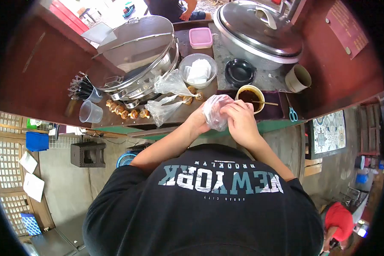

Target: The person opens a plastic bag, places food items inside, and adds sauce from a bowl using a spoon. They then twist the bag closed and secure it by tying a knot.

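A clear plastic bag (216, 115) is held between both hands at the counter's front edge. My left hand (199, 118) is wrapped round the bag's left side, its fingers partly hidden behind the plastic. My right hand (242, 121) pinches the bag's upper right part with bent fingers. Just beyond my right hand stands a white tub of dark sauce (248, 94) with a stick in it. To the left lie plastic bags (161, 110) and small tied packets of brown sauce (133, 114). Behind the hands is a clear bowl (214, 70) with white bags inside.
A large lidded pot (260, 27), black bowls (240, 72) and a brown cup (298, 78) stand at the back right. Blue scissors (292, 114) lie right. Steel pots (138, 47), clear cups (91, 112) and a pink-lidded box (200, 38) stand left and behind. Other people are beyond the counter and lower right.
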A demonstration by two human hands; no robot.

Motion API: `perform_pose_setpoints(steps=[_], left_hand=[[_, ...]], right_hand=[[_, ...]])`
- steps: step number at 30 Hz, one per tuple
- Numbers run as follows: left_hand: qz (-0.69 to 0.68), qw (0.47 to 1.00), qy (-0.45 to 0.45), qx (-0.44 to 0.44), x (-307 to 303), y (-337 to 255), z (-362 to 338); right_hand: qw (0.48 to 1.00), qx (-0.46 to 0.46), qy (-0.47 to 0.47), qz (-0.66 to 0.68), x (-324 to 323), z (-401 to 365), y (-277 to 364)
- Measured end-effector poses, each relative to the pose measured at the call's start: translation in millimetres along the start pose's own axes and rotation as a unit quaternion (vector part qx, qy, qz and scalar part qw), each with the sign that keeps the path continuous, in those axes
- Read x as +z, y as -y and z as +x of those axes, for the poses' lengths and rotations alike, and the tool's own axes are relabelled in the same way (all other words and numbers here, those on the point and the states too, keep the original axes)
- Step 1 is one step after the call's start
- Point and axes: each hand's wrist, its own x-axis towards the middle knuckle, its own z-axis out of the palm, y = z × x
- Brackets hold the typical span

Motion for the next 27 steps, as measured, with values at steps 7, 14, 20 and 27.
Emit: perform_pose_setpoints(steps=[7,14,20,27], left_hand=[[0.042,0.997,0.038,-0.044,-9.9,2.7,5.4],[0.053,0.997,0.056,-0.028,-12.5,11.5,12.9],[-0.12,0.99,0.049,-0.048,-31.2,9.8,30.7],[-0.184,0.982,0.014,-0.042,-45.9,10.3,35.8]], right_hand=[[0.997,0.048,-0.057,0.007,4.0,-0.1,-7.7],[0.999,0.044,-0.01,0.03,9.6,-7.2,-16.2],[0.945,0.084,-0.307,0.08,-8.7,-25.4,-39.8],[0.746,0.418,-0.387,0.345,-8.4,-66.9,-123.8]])
